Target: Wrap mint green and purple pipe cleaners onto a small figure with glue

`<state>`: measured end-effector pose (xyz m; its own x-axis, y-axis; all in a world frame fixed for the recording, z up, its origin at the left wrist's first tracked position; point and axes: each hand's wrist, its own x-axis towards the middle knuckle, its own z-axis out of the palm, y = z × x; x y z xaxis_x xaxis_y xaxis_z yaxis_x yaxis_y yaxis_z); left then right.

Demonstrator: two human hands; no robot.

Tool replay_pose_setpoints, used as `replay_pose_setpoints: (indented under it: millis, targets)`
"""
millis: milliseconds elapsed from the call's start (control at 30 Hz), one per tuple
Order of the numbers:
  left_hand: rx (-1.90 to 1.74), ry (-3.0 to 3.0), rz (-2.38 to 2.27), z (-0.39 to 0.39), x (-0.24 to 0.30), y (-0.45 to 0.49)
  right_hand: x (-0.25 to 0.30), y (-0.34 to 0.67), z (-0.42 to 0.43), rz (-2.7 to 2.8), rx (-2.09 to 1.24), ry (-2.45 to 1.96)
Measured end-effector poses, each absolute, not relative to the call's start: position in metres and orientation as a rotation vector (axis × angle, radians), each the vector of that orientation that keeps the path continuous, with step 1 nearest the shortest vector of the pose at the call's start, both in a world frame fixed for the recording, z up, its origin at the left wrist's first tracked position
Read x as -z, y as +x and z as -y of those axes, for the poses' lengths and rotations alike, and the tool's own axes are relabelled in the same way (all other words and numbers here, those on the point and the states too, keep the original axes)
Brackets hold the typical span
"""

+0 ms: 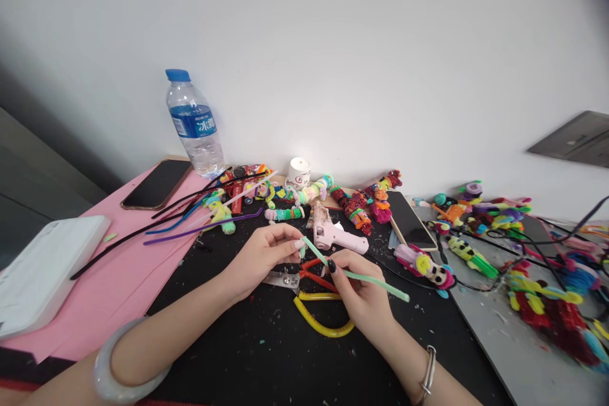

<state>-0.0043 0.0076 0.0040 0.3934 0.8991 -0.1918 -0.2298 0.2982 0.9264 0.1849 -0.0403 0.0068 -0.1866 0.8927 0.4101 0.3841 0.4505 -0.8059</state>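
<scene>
A light green pipe cleaner (pixel 375 280) runs between my two hands above the black mat. My left hand (pixel 273 250) pinches its upper end between thumb and fingertips. Further along, my right hand (pixel 359 285) grips it, and the loose tail sticks out to the right. Just below the hands lie scissors with yellow handles (pixel 326 330) and a tool with red handles (pixel 314 271), partly covered by the right hand. Behind them rests a pale pink hot glue gun (pixel 335 236).
A water bottle (pixel 195 124), a phone (pixel 158 184) and a white box (pixel 52 266) stand or lie at left, near loose dark and purple pipe cleaners (pixel 204 227). A paper cup (pixel 299 172), a second phone (pixel 412 219) and several fuzzy figures (pixel 471 257) line the back and right.
</scene>
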Motion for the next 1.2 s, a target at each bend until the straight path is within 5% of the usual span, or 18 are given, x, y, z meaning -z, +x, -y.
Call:
replay_pose_setpoints:
  millis: [333,700,967,1200]
  targets:
    - [-0.897,1.102,-0.898,-0.006,-0.014,-0.002,-0.01,0.183,0.043,1.916,-0.615,-1.053]
    - [-0.919,1.067,-0.874,-0.009,-0.008,-0.005,0.016,0.206,0.012,1.926,-0.028,-1.647]
    - [-0.917,0.873,-0.769,-0.01,-0.004,-0.005,0.014,0.212,0.007,1.905,-0.115,-1.777]
    - [-0.962,0.88,-0.752,-0.013,-0.003,-0.008,0.007,0.214,0.01,1.704,-0.384,-1.436]
